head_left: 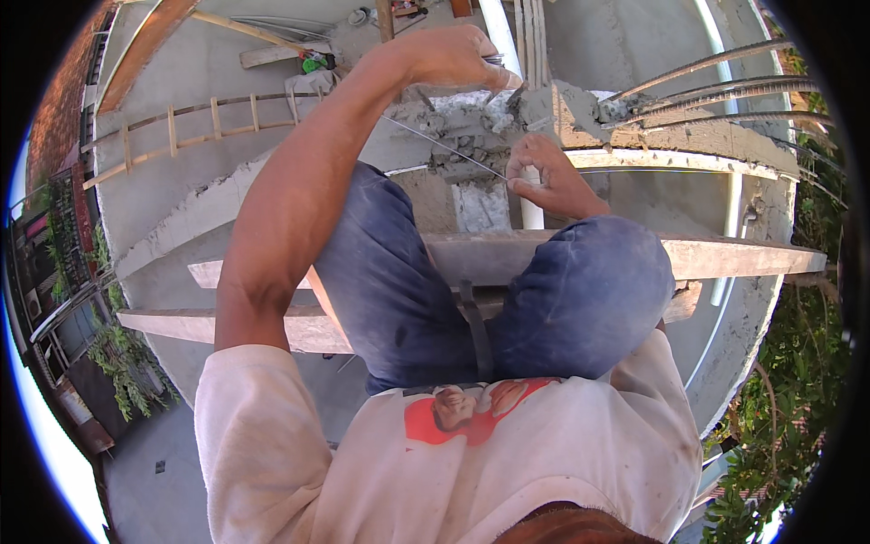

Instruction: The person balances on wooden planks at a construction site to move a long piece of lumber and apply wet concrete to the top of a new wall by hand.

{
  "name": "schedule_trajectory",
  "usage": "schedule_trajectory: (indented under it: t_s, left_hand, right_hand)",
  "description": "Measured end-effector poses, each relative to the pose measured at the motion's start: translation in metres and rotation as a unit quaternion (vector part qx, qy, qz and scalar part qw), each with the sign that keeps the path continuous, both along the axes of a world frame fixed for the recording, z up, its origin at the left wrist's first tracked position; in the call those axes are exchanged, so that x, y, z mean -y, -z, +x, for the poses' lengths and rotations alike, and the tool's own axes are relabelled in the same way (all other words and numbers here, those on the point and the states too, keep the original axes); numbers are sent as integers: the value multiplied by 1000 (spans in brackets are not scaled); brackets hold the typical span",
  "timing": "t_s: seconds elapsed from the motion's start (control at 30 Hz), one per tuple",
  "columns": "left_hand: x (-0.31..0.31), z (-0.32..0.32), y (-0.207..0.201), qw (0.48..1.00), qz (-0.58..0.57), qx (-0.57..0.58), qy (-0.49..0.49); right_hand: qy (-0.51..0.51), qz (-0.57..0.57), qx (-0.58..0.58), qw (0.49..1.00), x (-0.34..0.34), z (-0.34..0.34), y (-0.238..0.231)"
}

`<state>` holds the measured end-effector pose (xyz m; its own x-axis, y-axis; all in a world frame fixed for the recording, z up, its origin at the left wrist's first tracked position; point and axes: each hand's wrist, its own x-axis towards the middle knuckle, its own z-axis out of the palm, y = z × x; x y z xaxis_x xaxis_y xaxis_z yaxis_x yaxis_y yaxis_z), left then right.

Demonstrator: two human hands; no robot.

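My left hand (459, 60) is at the top middle, above broken masonry, with its fingers closed. Small grey metallic bits show between them, too little to name. Lower and to the right, my right hand (547, 179) has thumb and finger curled together beside a white pipe (532, 215). A thin pale line (442, 146), string or wire, runs taut from the left to its fingertips. Below both hands lies rough grey mortar and rubble (462, 143) on the wall top.
Wooden planks (743, 257) cross under my bent knees. Several ribbed steel bars (716, 93) jut in from the right. A wooden ladder (172, 133) lies at the left. The concrete floor (172, 471) is well below, and leafy plants (779, 408) edge the right.
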<state>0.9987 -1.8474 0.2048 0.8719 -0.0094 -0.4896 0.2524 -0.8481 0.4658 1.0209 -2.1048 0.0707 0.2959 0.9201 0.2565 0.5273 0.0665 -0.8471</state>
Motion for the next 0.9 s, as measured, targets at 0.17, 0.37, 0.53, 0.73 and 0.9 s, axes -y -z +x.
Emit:
schedule_trajectory:
  t_s: [0.17,0.37,0.53,0.73,0.9]
  left_hand:
    - [31,-13,3,984,-96,-149,26]
    - [22,-11,-35,975,-152,-146,66]
    - [-35,-43,-65,979,-156,-60,-119]
    - [-70,-60,-64,956,-153,20,-251]
    - [-51,-49,-57,971,-123,77,-191]
  right_hand:
    - [71,-137,-399,904,19,20,-106]
    - [190,120,-413,883,113,85,-136]
    - [445,111,-380,803,234,148,-111]
    - [783,-217,-76,577,483,226,-36]
    - [530,-427,242,691,387,197,-32]
